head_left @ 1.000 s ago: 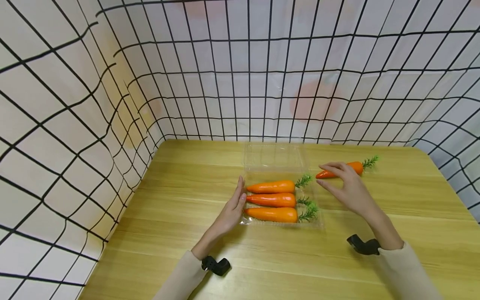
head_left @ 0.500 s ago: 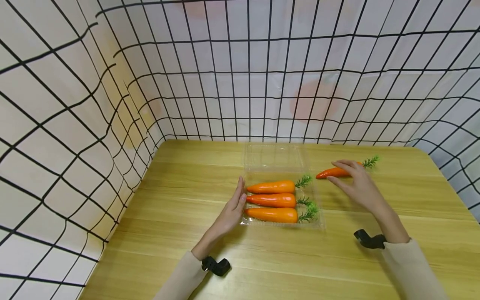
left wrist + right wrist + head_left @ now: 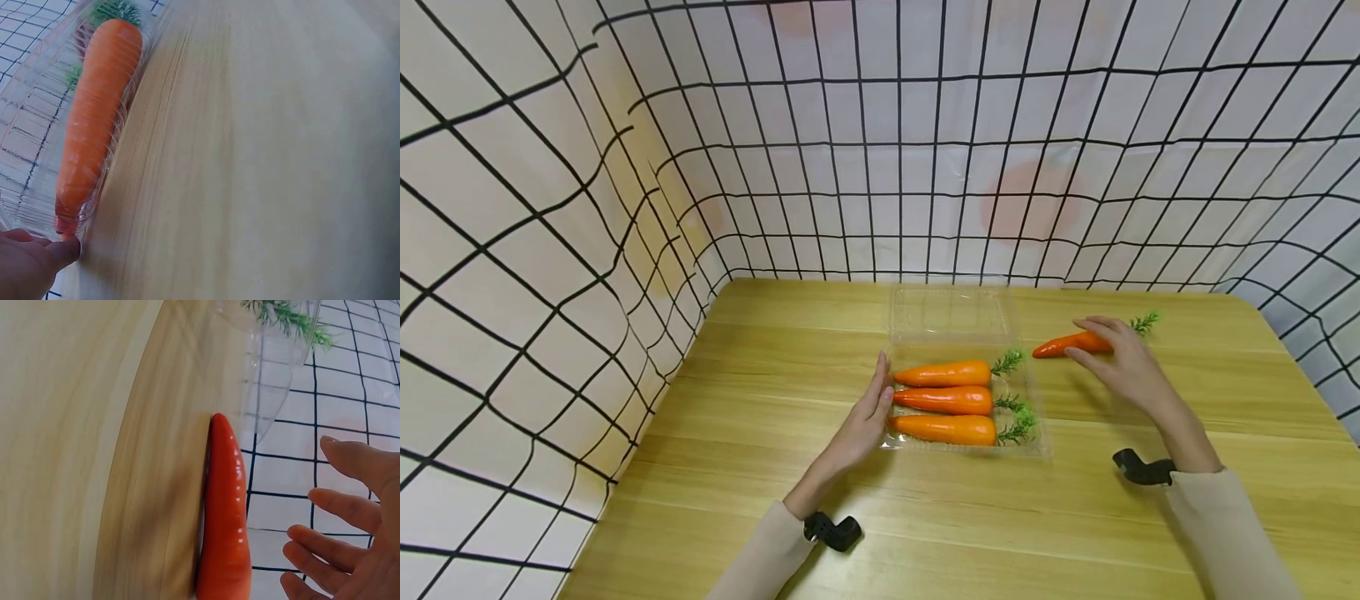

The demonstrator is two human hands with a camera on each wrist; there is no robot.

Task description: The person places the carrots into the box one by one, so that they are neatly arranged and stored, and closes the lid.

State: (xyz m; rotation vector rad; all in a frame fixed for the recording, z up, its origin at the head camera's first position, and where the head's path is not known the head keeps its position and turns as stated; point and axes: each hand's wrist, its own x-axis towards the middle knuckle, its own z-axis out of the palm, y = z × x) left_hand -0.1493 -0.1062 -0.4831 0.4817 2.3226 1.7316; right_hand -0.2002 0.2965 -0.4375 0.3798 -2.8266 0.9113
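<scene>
A clear plastic clamshell box (image 3: 1040, 417) lies open on the table, its lid (image 3: 951, 315) folded back toward the wall. Inside it are three carrots with green tops: a far one (image 3: 943, 373), a middle one (image 3: 943, 401) and a near one (image 3: 947, 429). My left hand (image 3: 859, 429) rests with extended fingers against the box's left end, by the carrot tips. Right of the box lies a loose red-orange carrot (image 3: 1060, 345), tip pointing left. Over its thick end hovers my right hand (image 3: 1127, 367), thumb and fingers spread; the right wrist view shows them apart from the carrot (image 3: 228, 519).
The wooden table (image 3: 760, 358) ends at the back against a white cloth wall (image 3: 880, 175) with a black grid pattern. Similar grid cloth (image 3: 512, 275) stands along the left side. Black wrist cameras (image 3: 832, 532) sit on both forearms.
My right hand has moved right along the loose carrot, from near its tip to its thick end. The left hand and the box have stayed in place.
</scene>
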